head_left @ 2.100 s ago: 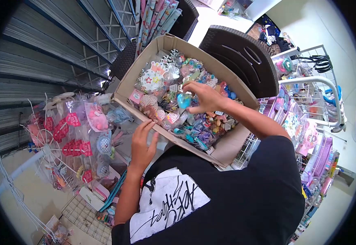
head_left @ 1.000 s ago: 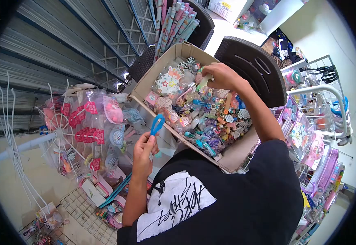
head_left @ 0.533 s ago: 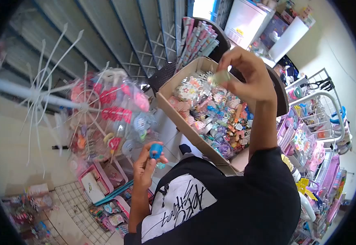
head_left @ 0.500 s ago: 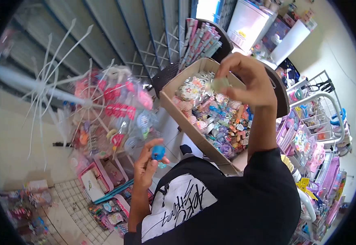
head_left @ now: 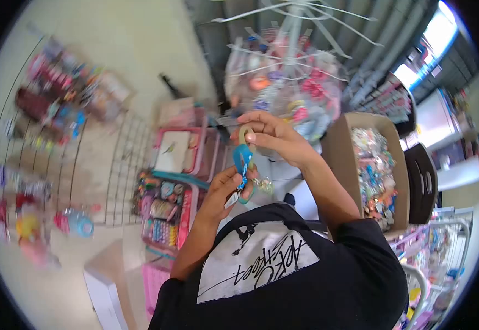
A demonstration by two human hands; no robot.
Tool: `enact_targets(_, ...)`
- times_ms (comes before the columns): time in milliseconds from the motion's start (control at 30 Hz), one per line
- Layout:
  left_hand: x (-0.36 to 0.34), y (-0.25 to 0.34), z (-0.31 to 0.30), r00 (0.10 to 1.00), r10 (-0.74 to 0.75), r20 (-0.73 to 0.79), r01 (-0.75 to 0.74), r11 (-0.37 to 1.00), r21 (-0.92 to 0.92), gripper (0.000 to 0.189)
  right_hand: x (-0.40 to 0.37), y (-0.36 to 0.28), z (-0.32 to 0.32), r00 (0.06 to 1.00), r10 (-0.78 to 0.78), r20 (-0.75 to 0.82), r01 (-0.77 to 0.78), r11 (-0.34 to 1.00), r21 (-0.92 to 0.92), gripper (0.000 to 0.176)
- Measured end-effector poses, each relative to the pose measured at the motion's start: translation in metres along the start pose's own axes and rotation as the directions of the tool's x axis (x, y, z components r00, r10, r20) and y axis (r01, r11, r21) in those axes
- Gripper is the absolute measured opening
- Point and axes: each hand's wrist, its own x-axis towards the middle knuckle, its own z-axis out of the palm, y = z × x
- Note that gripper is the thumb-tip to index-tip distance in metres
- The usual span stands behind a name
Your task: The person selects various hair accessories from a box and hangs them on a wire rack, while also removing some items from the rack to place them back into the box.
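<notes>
My left hand [head_left: 222, 192] is closed around a blue strap [head_left: 239, 158], whose loop sticks up above the fingers. A small white tag [head_left: 231, 199] hangs at that hand, and a clear, glittery dangling piece [head_left: 262, 185] shows on its right. My right hand [head_left: 283, 142] pinches a yellow-green strap [head_left: 244, 134] between thumb and fingers, right over the top of the blue loop. A teal band curves below the left fingers. Both hands are raised in front of my chest, close together.
A cardboard box [head_left: 341, 165] full of small packaged trinkets stands at my right. Ahead is a white rack [head_left: 293, 38] with protruding arms and bagged goods. Pink baskets [head_left: 198, 159] of small items sit at left, beside a wire grid [head_left: 121, 165]. A white box [head_left: 103, 300] lies lower left.
My view has turned left. My right hand has come from above the cardboard box to my left hand, bringing the yellow-green strap. The blue strap in my left hand now shows as an upright loop.
</notes>
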Motion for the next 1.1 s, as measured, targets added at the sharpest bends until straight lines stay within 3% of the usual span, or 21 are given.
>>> enact_targets(100,-0.044,0.020,-0.027,0.979,0.114,-0.168,-0.124,0.991,-0.051,0.031,0.024,0.045,0.043,0.978,0.025,0.208,-0.020,0.999,-0.027,0.037)
enact_targets(133,-0.059,0.023,-0.032,0.957,0.136,-0.256,-0.141,0.990,0.000,0.030,0.027,0.054,0.059,0.928,0.144,0.343,-0.171,0.984,0.047,0.032)
enact_targets(167,-0.073,0.025,-0.037,0.926,0.163,-0.340,-0.155,0.987,0.052,0.029,0.031,0.068,0.075,0.903,0.149,0.403,-0.179,0.983,0.039,0.032)
enact_targets(233,-0.099,0.024,-0.055,0.888,0.237,-0.394,-0.210,0.971,0.110,0.029,0.043,0.102,0.103,0.920,0.107,0.377,-0.072,0.992,-0.106,0.029)
enact_targets(367,-0.140,0.026,-0.064,0.743,0.318,-0.588,-0.182,0.943,0.279,0.030,0.067,0.137,0.142,0.905,0.174,0.388,-0.096,0.973,-0.211,0.035)
enact_targets(433,-0.154,0.029,-0.057,0.601,0.404,-0.690,-0.255,0.915,0.313,0.032,0.083,0.145,0.162,0.921,0.181,0.345,-0.099,0.965,-0.243,0.035)
enact_targets(467,-0.163,0.026,-0.058,0.539,0.441,-0.717,-0.259,0.897,0.358,0.035,0.092,0.143,0.174,0.942,0.053,0.330,0.059,0.946,-0.320,0.038)
enact_targets(600,-0.195,0.019,-0.061,0.366,0.543,-0.756,-0.317,0.836,0.447,0.037,0.152,0.128,0.203,0.940,-0.117,0.319,0.177,0.970,-0.165,0.036)
enact_targets(633,-0.200,0.019,-0.058,0.360,0.547,-0.756,-0.318,0.833,0.452,0.037,0.174,0.133,0.202,0.938,-0.119,0.326,0.179,0.970,-0.162,0.036)
enact_targets(700,-0.207,0.019,-0.055,0.267,0.542,-0.797,-0.321,0.830,0.457,0.040,0.213,0.136,0.198,0.946,-0.278,0.168,0.309,0.930,-0.200,0.035)
enact_targets(800,-0.213,0.014,-0.056,0.216,0.492,-0.843,-0.303,0.855,0.421,0.042,0.257,0.119,0.202,0.928,-0.370,0.030,0.365,0.894,-0.262,0.033)
enact_targets(833,-0.210,0.016,-0.055,0.214,0.497,-0.841,-0.301,0.852,0.428,0.042,0.269,0.113,0.203,0.927,-0.374,0.031,0.369,0.894,-0.255,0.033)
enact_targets(900,-0.201,0.020,-0.052,0.141,0.458,-0.878,-0.306,0.863,0.402,0.041,0.290,0.106,0.205,0.876,-0.477,0.072,0.458,0.775,-0.435,0.037)
enact_targets(1033,-0.184,0.018,-0.065,0.109,0.458,-0.882,-0.309,0.859,0.408,0.041,0.321,0.111,0.207,0.828,-0.554,0.084,0.498,0.659,-0.564,0.034)
enact_targets(1100,-0.172,0.024,-0.069,0.113,0.446,-0.888,-0.311,0.865,0.395,0.041,0.333,0.119,0.207,0.820,-0.546,0.170,0.511,0.566,-0.648,0.026)
